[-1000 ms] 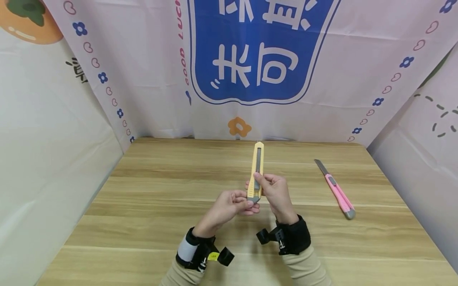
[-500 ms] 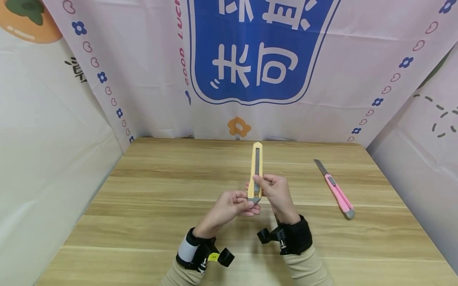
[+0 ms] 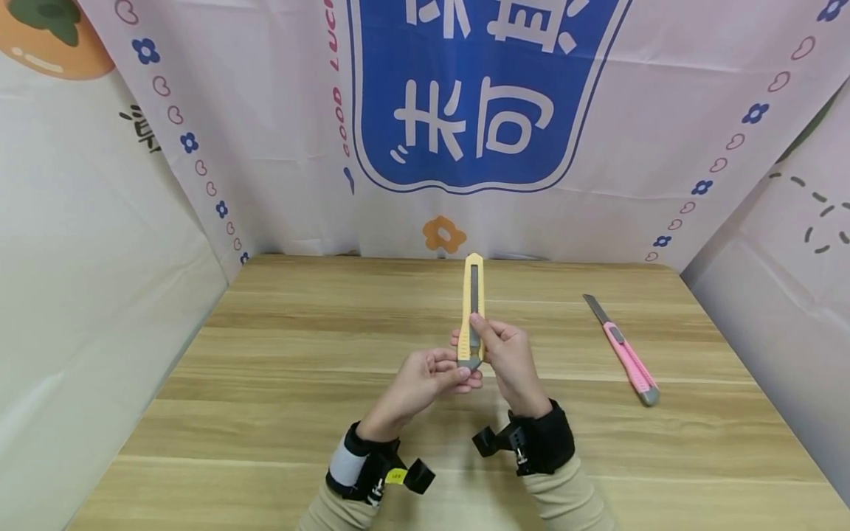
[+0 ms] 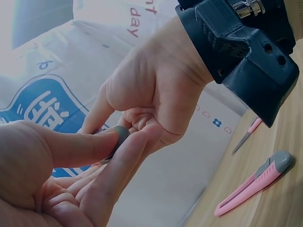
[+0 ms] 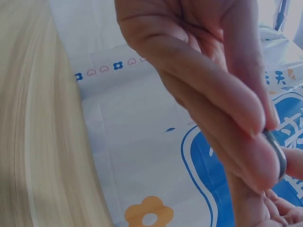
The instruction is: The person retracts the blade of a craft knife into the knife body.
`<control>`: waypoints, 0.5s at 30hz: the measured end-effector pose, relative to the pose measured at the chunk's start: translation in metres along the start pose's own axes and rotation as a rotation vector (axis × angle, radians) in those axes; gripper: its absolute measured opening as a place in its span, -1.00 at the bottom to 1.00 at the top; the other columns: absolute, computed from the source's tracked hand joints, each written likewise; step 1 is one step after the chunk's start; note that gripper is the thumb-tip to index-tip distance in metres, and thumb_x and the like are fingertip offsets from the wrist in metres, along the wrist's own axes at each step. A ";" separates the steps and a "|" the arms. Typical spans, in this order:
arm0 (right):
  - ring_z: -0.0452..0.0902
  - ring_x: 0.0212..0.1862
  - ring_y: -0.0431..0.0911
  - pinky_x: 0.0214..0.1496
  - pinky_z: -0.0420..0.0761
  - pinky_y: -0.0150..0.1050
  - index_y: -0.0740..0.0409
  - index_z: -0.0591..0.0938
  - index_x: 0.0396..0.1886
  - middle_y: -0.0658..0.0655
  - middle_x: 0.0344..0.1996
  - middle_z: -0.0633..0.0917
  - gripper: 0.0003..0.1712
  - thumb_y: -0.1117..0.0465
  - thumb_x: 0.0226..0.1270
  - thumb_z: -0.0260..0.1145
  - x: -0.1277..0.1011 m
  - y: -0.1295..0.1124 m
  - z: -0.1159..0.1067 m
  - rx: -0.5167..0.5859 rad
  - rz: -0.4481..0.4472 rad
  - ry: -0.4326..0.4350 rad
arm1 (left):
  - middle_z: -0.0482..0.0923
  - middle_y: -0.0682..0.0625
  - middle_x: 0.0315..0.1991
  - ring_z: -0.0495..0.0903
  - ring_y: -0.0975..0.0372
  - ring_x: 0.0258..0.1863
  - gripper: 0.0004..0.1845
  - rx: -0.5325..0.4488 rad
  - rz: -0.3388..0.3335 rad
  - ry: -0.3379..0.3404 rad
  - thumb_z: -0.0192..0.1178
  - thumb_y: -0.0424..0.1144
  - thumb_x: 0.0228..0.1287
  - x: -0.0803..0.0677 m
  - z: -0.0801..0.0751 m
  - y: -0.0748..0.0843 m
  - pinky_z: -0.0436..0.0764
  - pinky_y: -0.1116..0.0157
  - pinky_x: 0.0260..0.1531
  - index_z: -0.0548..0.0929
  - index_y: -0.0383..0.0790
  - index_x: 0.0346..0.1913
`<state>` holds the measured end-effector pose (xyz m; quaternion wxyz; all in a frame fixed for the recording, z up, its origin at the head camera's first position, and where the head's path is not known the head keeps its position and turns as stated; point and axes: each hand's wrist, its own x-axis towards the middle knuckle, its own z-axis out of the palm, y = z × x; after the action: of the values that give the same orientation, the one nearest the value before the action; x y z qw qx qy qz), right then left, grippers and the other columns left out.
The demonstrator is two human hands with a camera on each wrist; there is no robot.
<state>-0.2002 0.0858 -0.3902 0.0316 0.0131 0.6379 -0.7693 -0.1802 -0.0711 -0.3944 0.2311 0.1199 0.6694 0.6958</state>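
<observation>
A yellow utility knife (image 3: 465,317) stands nearly upright, held by both hands in the middle of the head view, and no blade shows beyond its tip. My left hand (image 3: 425,376) pinches its grey lower end between thumb and fingers. Higher up, my right hand (image 3: 514,361) grips the body, the thumb lying over the slot. In the left wrist view the grey end (image 4: 120,138) shows beneath the left thumb. Only a grey edge (image 5: 279,153) appears between fingers in the right wrist view; the rest is hidden there.
A pink utility knife (image 3: 627,358) lies on the wooden table (image 3: 299,413) at right, blade out and pointing away. The left wrist view shows a pink knife (image 4: 253,184) and another pink piece with a blade (image 4: 242,142). A printed cloth (image 3: 299,184) hangs behind the table.
The yellow utility knife and both hands have risen slightly in the head view, with the knife shifting a little left. The pink knife has stayed in place.
</observation>
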 end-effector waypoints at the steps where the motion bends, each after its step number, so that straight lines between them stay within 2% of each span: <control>1: 0.77 -0.29 -0.20 -0.11 0.75 -0.38 0.50 0.59 -0.02 -0.04 -0.45 0.81 -0.49 0.05 0.42 0.20 0.000 0.000 0.001 -0.001 0.006 0.003 | 0.65 -0.43 -0.04 0.76 0.29 -0.20 -0.68 -0.003 0.001 -0.001 0.14 -0.40 0.34 0.000 0.000 0.000 0.73 0.28 0.00 0.50 -0.55 0.07; 5: 0.77 -0.34 -0.22 -0.16 0.75 -0.40 0.48 0.61 -0.06 -0.07 -0.51 0.80 -0.49 0.02 0.42 0.20 0.000 0.002 0.003 0.011 0.010 0.033 | 0.64 -0.44 -0.04 0.76 0.29 -0.21 -0.70 -0.004 -0.004 0.008 0.13 -0.43 0.34 0.000 0.001 0.001 0.74 0.35 -0.07 0.50 -0.56 0.06; 9: 0.76 -0.39 -0.22 -0.22 0.76 -0.40 0.50 0.61 -0.11 -0.08 -0.55 0.79 -0.49 0.02 0.42 0.20 -0.001 0.004 0.006 0.029 -0.023 0.058 | 0.65 -0.43 -0.05 0.75 0.29 -0.22 -0.72 0.000 -0.013 0.021 0.13 -0.44 0.34 0.000 0.001 0.001 0.75 0.37 -0.09 0.51 -0.56 0.04; 15: 0.75 -0.44 -0.23 -0.26 0.75 -0.42 0.55 0.62 -0.15 -0.06 -0.58 0.79 -0.56 0.13 0.43 0.19 -0.001 0.005 0.007 0.016 -0.080 0.073 | 0.67 -0.41 -0.07 0.75 0.31 -0.25 -0.73 -0.003 -0.014 0.018 0.13 -0.42 0.34 0.001 0.003 0.000 0.75 0.37 -0.11 0.52 -0.55 0.02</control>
<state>-0.1984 0.0783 -0.3934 -0.0225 0.0158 0.6326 -0.7740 -0.1800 -0.0680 -0.3942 0.2302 0.1086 0.6713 0.6961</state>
